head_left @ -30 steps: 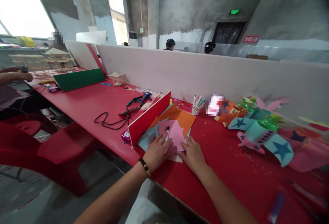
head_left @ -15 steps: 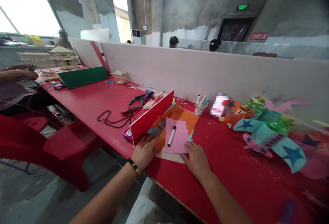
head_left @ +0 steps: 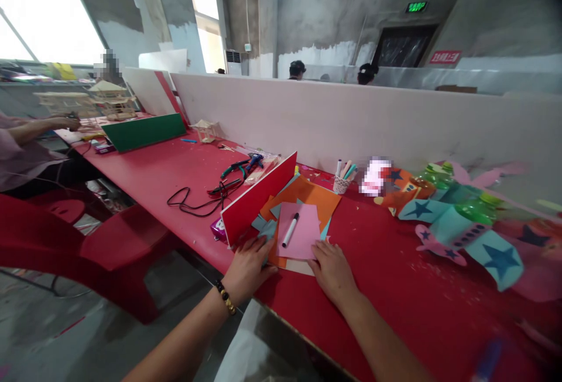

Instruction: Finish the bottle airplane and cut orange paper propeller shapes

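Note:
A pink sheet of paper (head_left: 302, 227) lies on top of a loose stack, with a white marker with a black cap (head_left: 290, 231) resting slantwise on it. Under it show orange paper (head_left: 322, 195), light-blue paper pieces (head_left: 266, 227) and a pale sheet (head_left: 301, 267). My left hand (head_left: 251, 268), a bead bracelet at its wrist, lies with fingers stretched over the left edge of the stack, on the light-blue pieces. On the other side, my right hand (head_left: 334, 269) rests flat with its fingertips at the pink sheet's lower right edge. Both hands are open.
A red upright board (head_left: 261, 198) stands just left of the papers. Beyond it lie pliers (head_left: 235, 169), a glue gun (head_left: 253, 162) and a black cord (head_left: 188, 202). A pen cup (head_left: 341, 184) and bottle-and-paper planes (head_left: 465, 233) stand to the right. Another person's hand (head_left: 65, 123) works far left.
The pink sheet and marker have shifted slightly left. The orange paper by my left hand has moved, and more light-blue pieces show there. My left thumb has spread outward.

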{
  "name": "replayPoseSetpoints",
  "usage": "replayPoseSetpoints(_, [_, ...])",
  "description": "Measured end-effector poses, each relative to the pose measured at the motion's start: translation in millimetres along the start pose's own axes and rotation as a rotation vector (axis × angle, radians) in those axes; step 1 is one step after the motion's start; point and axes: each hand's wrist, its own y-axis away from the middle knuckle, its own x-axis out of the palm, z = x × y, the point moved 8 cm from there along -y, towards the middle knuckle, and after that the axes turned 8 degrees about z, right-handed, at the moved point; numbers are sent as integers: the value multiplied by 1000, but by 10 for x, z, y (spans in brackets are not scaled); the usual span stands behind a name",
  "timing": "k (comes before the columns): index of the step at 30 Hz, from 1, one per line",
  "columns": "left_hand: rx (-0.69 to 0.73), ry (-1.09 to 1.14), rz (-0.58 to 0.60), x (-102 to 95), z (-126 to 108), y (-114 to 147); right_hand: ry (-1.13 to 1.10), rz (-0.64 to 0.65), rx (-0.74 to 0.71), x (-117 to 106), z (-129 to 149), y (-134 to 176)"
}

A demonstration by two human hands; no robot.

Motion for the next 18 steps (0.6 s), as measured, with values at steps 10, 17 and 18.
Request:
replayPoseSetpoints(10, [134, 260, 25, 10, 143, 81, -91, 1, -63, 71, -31, 1])
replayPoseSetpoints(17, [194, 213, -31, -26, -3, -172, -219, -12, -75, 6, -56, 6])
replayPoseSetpoints(18, [196, 180, -36, -28, -26, -222, -242, -23, -72, 3, -78, 5])
